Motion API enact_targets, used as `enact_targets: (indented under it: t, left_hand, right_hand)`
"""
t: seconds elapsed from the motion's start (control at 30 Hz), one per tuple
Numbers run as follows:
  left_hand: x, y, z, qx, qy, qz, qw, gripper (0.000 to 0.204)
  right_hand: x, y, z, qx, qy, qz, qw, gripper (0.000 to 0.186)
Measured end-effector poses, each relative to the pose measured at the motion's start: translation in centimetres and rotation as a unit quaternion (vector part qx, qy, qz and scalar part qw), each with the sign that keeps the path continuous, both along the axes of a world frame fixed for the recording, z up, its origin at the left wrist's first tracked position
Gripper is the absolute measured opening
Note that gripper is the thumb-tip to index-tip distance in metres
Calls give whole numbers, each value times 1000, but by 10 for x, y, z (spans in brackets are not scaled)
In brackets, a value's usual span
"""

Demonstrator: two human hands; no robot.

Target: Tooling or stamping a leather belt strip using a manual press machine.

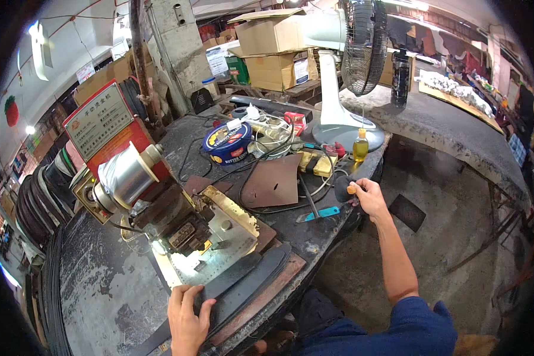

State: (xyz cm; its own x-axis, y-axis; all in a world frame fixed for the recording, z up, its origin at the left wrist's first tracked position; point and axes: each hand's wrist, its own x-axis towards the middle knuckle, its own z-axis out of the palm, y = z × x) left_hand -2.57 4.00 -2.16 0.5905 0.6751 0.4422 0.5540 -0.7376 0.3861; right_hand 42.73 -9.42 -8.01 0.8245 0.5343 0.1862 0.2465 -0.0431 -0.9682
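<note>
My left hand [190,314] rests on long black strips [246,288] at the lower middle, fingers slightly bent, thumb apart. The strips lie at the front of a foil-stamping machine [181,234] with a silver roll [127,175] and red-bordered sign. My right hand [368,199] grips an orange-handled thing [352,189] with a dark rounded part beyond the table's right edge; its exact kind is unclear. Nearby are a blue-handled tool [323,213], a brown leather piece [270,184] and a bottle of yellow liquid [359,148].
A blue tin [225,145], cables, a white fan [341,115] and a black cylinder [399,83] stand behind, with cardboard boxes [276,71] further back. Another worktop [474,154] runs along the right. Dark coiled strips [38,202] line the left. A partly hidden person [522,107] is at far right.
</note>
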Motion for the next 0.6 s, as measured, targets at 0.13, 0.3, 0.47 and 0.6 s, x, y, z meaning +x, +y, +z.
enact_targets:
  t: [0.13, 0.3, 0.47, 0.6]
  left_hand:
    - [-6, 12, 1, -22, 2, 13, 1000, 38]
    - [-20, 17, 6, -19, -15, -9, 1000, 44]
    - [-28, 31, 16, -74, 3, -37, 997, 44]
    - [-29, 40, 21, -96, -5, -9, 995, 44]
  right_hand:
    - [15, 11, -22, 14, -130, -54, 990, 23]
    - [33, 11, -25, -101, -297, -70, 947, 20]
    - [66, -9, -23, -67, -294, -108, 947, 24]
    - [49, -1, 7, -23, -288, -145, 946, 35]
